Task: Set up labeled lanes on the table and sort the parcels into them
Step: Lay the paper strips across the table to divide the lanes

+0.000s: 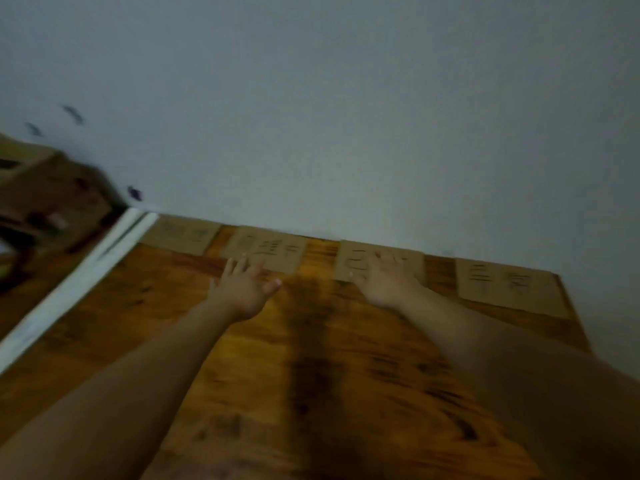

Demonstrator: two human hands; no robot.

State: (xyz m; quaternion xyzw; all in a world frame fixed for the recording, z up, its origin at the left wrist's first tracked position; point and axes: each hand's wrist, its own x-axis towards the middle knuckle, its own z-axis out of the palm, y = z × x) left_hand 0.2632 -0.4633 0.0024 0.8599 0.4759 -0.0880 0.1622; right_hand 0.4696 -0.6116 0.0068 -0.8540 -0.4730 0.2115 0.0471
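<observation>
The left hand (244, 287) and right hand (384, 280) lay spread flat, empty, on the table (311, 375), each touching a label card (265, 252) directly ahead along the wall.

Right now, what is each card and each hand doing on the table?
Far-left card: flat by the wall, untouched.
Second card: flat, left hand's fingertips at its near edge.
Third card: flat, right hand resting on it.
Far-right card: flat, untouched.
Left hand: open, fingers spread.
Right hand: open, palm down.
Table: no parcels on it.
</observation>
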